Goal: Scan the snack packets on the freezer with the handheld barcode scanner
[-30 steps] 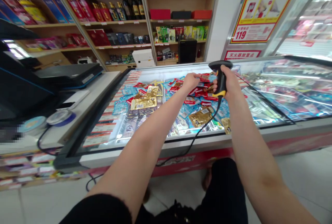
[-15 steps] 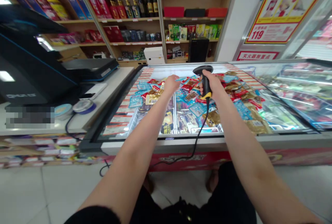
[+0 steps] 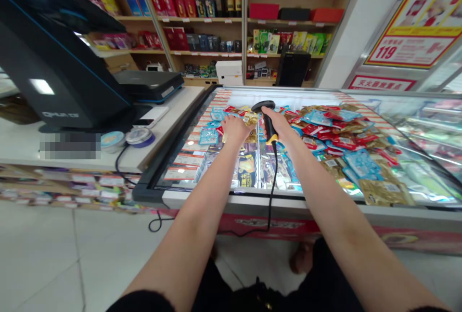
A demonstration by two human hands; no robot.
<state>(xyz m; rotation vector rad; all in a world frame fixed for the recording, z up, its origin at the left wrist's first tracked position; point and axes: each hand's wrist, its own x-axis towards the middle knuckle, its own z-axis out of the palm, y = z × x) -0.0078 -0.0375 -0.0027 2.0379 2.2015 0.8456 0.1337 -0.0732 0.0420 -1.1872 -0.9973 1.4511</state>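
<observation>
Right hand (image 3: 278, 127) clenched around the yellow-and-black grip of a barcode scanner (image 3: 268, 125), scanner head pointing up and toward the left, over the middle of the chest freezer (image 3: 252, 200). Left hand (image 3: 234, 130) just beside the scanner, low over the packets, with fingers (image 3: 241, 125) slightly curled; small gold packet (image 3: 250, 119) at the fingertips, contact visible at most, with any actual grasp impossible to tell from this view. Black cord (image 3: 270, 196) hanging from the base of the scanner, down across the freezer's front edge. Snack packets (image 3: 335, 141) in blue, red and gold heaped across the right half of the freezer, large gold packet (image 3: 384, 192) near the front right corner; further packets (image 3: 247, 170) in the central section, directly below the hands. Price labels (image 3: 180, 159) along the freezer's left side. White counter (image 3: 173, 110) at left, bearing a black register (image 3: 54, 69), a phone (image 3: 142, 122) on a white power bank, and a roll of tape (image 3: 139, 136). Wooden shelves (image 3: 195, 28) of boxes and bottles across the top of the frame; red-and-yellow poster (image 3: 415, 28) at upper right. Black sleeves (image 3: 140, 302) at the bottom edge.
</observation>
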